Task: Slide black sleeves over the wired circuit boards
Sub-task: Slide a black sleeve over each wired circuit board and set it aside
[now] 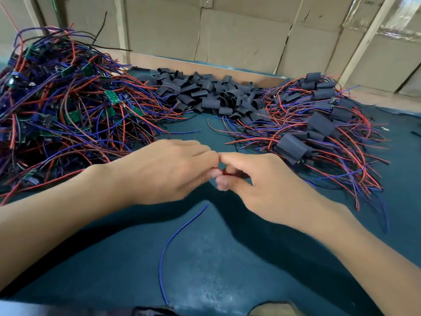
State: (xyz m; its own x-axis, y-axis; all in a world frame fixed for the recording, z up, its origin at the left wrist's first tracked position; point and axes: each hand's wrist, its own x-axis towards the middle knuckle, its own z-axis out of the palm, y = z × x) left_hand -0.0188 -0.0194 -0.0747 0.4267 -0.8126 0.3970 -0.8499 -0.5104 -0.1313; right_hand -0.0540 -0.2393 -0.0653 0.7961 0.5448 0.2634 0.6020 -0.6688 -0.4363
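Observation:
My left hand (168, 169) and my right hand (257, 181) meet knuckle to knuckle over the middle of the green mat (205, 258). Their curled fingers pinch red wires (224, 172) between them; what the wires belong to is hidden under the hands. A blue wire (173, 242) trails from below the hands toward me. A pile of bare green circuit boards (68, 106) with red and blue wires lies at the left. Loose black sleeves (211, 96) are heaped at the back centre. Sleeved boards (319, 128) lie at the right.
A cardboard wall (239, 37) closes the back of the bench behind a raised brown edge (205, 67). Wire ends from both piles spread onto the mat toward the hands.

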